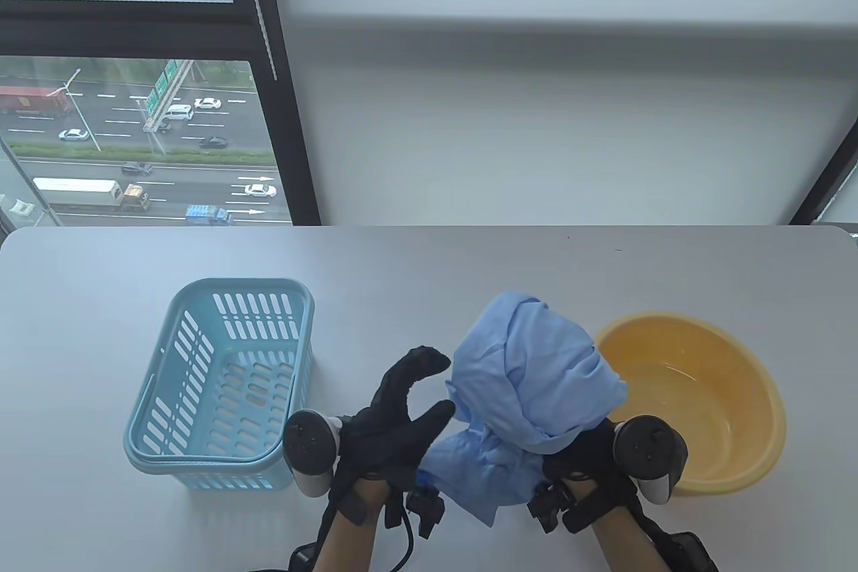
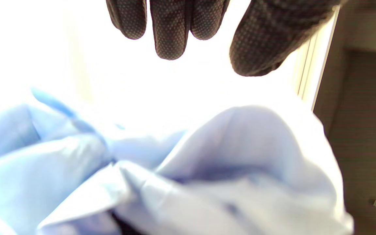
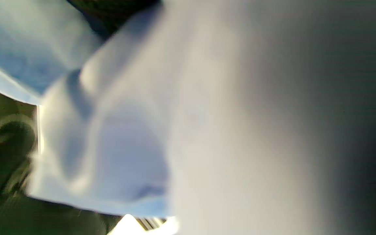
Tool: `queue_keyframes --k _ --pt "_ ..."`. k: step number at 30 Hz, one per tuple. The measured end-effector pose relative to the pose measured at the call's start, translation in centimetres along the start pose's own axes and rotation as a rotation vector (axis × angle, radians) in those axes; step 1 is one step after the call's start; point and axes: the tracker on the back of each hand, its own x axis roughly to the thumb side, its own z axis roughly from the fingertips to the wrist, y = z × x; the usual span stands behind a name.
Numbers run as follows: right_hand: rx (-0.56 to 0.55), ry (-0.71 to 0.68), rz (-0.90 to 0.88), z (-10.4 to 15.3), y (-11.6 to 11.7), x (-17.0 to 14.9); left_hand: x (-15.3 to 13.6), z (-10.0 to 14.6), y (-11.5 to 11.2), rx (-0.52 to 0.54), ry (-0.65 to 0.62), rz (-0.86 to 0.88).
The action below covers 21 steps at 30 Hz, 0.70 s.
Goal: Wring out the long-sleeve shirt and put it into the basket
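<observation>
The light blue long-sleeve shirt (image 1: 536,377) is a crumpled bundle held up above the table, between the basket and the basin. My right hand (image 1: 580,461) is under it and grips it from below; the cloth hides its fingers. My left hand (image 1: 439,387) is just left of the bundle, fingers and thumb spread in a curve, holding nothing. In the left wrist view the gloved fingers (image 2: 170,29) hang apart above the shirt's folds (image 2: 224,163). The right wrist view is filled by blurred shirt cloth (image 3: 126,130). The pale blue slotted basket (image 1: 244,282) stands empty at the left.
A yellow plastic basin (image 1: 730,364) with a little water stands on the table right of the shirt, beside my right wrist. The white table (image 1: 429,263) runs back to a wall and a window. A loose shirt end (image 1: 476,478) hangs down between my wrists.
</observation>
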Motion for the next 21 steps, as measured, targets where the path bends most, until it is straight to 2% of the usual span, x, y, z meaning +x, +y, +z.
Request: queue_keyframes --k 2,5,12,14,16,17,19,21 --pt "-0.054 -0.052 0.093 0.1 -0.7 0.4 0.1 0.1 0.9 0.045 -0.018 0.077" --pt "-0.115 -0.108 0.185 0.3 -1.0 1.1 0.6 0.1 1.2 0.052 -0.040 0.136" --pt "-0.185 -0.337 0.622 1.0 -0.3 3.0 2.5 0.2 1.3 0.011 -0.101 0.070" --pt "-0.164 -0.378 0.677 1.2 0.3 3.4 2.8 0.1 0.7 -0.054 -0.106 -0.028" --pt "-0.159 -0.423 0.730 1.4 0.8 3.8 2.9 -0.2 -0.6 -0.174 -0.098 -0.156" --pt "-0.162 -0.442 0.746 1.6 1.0 4.1 2.8 -0.3 -1.5 -0.274 -0.074 -0.228" --pt "-0.158 -0.438 0.691 1.7 1.0 4.6 2.0 -0.5 -3.0 -0.418 -0.009 -0.355" --pt "-0.140 -0.395 0.562 1.6 0.6 4.8 0.9 -0.6 -3.9 -0.486 0.042 -0.427"
